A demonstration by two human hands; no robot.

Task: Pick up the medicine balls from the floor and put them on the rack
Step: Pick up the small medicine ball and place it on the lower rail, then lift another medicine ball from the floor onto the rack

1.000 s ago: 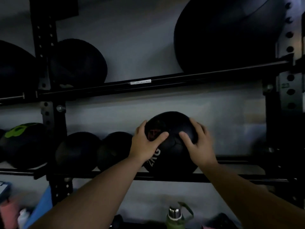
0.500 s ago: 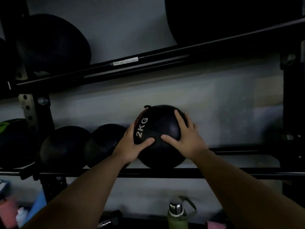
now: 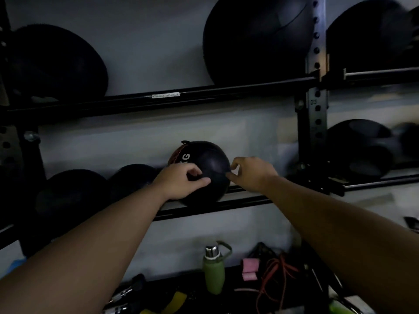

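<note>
The 2 kg medicine ball (image 3: 205, 168) sits on the lower shelf of the rack (image 3: 238, 91), resting on the two rails with the grey wall just behind it. Only the letters "KG" show above the person's left hand (image 3: 180, 181). That hand lies against the near left face of the ball, its fingers folded in toward the palm and the thumb stretched across the leather; whether it grasps anything I cannot tell in this dim light. The right hand (image 3: 252, 173) is at the ball's right edge, released, its fingers loosely curled around nothing and the thumb tip just touching the ball's side.

Two more dark balls (image 3: 133, 181) sit to the left on the same shelf, the nearer one touching the 2 kg ball. A very large ball (image 3: 258, 39) sits on the shelf above, and another one (image 3: 59, 64) farther left. Right of the perforated upright (image 3: 315, 64), other balls (image 3: 360, 148) fill the next bay. Down on the floor stand a green bottle (image 3: 214, 271) with a steel cap, a pink block (image 3: 249, 268) and a tangle of orange cord (image 3: 280, 274).
</note>
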